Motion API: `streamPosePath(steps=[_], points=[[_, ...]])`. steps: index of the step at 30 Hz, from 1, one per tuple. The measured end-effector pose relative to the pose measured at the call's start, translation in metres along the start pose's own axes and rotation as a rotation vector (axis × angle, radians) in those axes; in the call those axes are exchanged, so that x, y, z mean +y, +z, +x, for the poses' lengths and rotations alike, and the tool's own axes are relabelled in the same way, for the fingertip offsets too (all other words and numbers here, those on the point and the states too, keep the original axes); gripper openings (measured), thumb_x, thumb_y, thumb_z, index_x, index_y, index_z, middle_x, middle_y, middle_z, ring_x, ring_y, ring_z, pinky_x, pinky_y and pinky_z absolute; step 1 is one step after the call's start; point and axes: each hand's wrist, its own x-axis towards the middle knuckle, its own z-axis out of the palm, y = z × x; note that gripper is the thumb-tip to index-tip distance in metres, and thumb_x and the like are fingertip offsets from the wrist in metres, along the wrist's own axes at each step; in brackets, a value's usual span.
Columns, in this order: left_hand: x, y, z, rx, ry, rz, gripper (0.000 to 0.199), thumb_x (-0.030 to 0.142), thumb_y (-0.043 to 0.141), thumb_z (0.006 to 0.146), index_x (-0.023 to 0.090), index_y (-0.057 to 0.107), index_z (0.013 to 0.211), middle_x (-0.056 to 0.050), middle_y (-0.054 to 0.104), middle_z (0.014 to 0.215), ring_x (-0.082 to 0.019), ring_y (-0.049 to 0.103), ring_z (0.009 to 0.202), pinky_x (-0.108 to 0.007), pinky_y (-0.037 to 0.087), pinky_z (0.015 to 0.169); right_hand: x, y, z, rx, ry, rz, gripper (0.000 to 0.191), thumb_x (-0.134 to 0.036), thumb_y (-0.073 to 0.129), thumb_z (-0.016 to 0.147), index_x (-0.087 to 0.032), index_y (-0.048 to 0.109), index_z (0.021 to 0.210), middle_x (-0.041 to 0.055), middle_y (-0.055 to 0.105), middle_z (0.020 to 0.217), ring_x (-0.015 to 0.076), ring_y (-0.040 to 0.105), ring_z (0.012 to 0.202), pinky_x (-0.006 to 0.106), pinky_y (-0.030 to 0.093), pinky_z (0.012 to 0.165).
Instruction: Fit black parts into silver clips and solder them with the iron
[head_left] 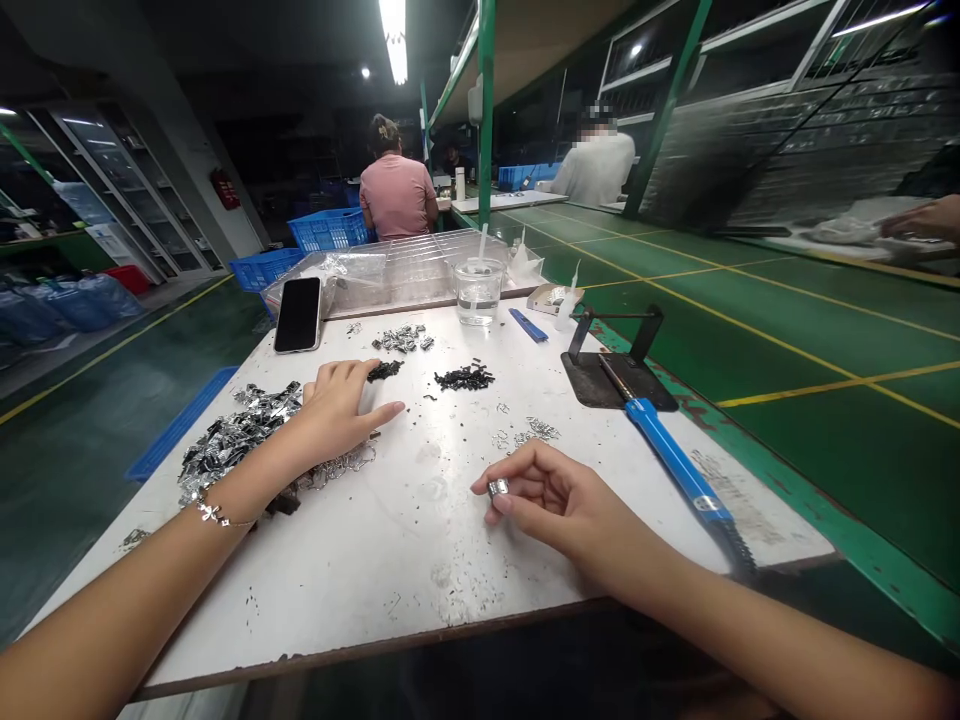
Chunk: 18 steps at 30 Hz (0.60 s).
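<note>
My right hand (551, 500) pinches a small shiny metal piece (498, 488) between thumb and fingers, just above the white tabletop (360, 590). My left hand (341, 405) reaches over the table with its thumb and fingers apart. Its fingertips are at a small pile of black parts (385, 371); whether they touch any is hard to see. Beneath and beside the left forearm lies a large heap of silver metal pieces (236, 440). A second pile of black parts (465, 377) sits between the hands, farther back. Thin wire-like bits (536, 431) lie beyond my right hand.
A blue soldering iron (667, 450) rests on a black stand (619, 380) at the right. Toward the back are a phone (298, 315), more silver pieces (405, 338), a clear cup of liquid (478, 292), a blue strip (528, 325) and a small nozzle bottle (568, 305). Other people sit beyond.
</note>
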Motion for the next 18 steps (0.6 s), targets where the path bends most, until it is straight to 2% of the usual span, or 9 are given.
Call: streamPosePath(steps=[4, 7, 10, 14, 18], points=[[-0.01, 0.001, 0.009, -0.033, 0.0, 0.038, 0.054, 0.053, 0.028, 0.088, 0.027, 0.039, 0.134, -0.014, 0.042, 0.132, -0.035, 0.027, 0.127, -0.056, 0.029, 0.094, 0.001, -0.001, 0.0, -0.009, 0.019, -0.018, 0.016, -0.03, 0.06, 0.084, -0.019, 0.054, 0.094, 0.0053, 0.065, 0.103, 0.0132, 0.063, 0.081, 0.03, 0.047, 0.076], [-0.019, 0.004, 0.017, -0.022, 0.019, 0.057, 0.054, 0.051, 0.026, 0.089, 0.027, 0.038, 0.135, -0.017, 0.041, 0.129, -0.038, 0.027, 0.125, -0.059, 0.029, 0.092, 0.0, -0.001, -0.001, -0.011, 0.024, 0.002, 0.017, -0.03, 0.061, 0.084, -0.019, 0.054, 0.094, 0.0053, 0.065, 0.103, 0.0125, 0.063, 0.079, 0.03, 0.046, 0.075], [-0.025, 0.006, 0.02, -0.032, 0.043, 0.069, 0.051, 0.052, 0.029, 0.088, 0.031, 0.044, 0.132, -0.015, 0.043, 0.126, -0.039, 0.029, 0.123, -0.06, 0.03, 0.09, 0.0, -0.002, -0.002, -0.003, 0.033, 0.01, 0.016, -0.031, 0.06, 0.084, -0.019, 0.054, 0.094, 0.0053, 0.065, 0.103, 0.0118, 0.062, 0.077, 0.029, 0.046, 0.075], [-0.025, 0.006, 0.016, -0.025, 0.086, 0.128, 0.046, 0.051, 0.034, 0.087, 0.035, 0.05, 0.127, -0.014, 0.04, 0.127, -0.04, 0.028, 0.122, -0.059, 0.031, 0.089, -0.001, -0.001, -0.001, 0.007, 0.03, 0.022, 0.015, -0.031, 0.06, 0.085, -0.019, 0.055, 0.093, 0.0054, 0.066, 0.102, 0.0108, 0.061, 0.075, 0.028, 0.046, 0.074], [-0.02, 0.008, 0.014, 0.007, 0.15, 0.131, 0.047, 0.05, 0.029, 0.089, 0.034, 0.047, 0.13, -0.015, 0.039, 0.128, -0.038, 0.028, 0.123, -0.058, 0.03, 0.09, -0.001, 0.0, 0.0, 0.007, 0.043, 0.022, 0.016, -0.031, 0.06, 0.085, -0.019, 0.055, 0.094, 0.0052, 0.066, 0.1, 0.0102, 0.06, 0.073, 0.028, 0.046, 0.073]])
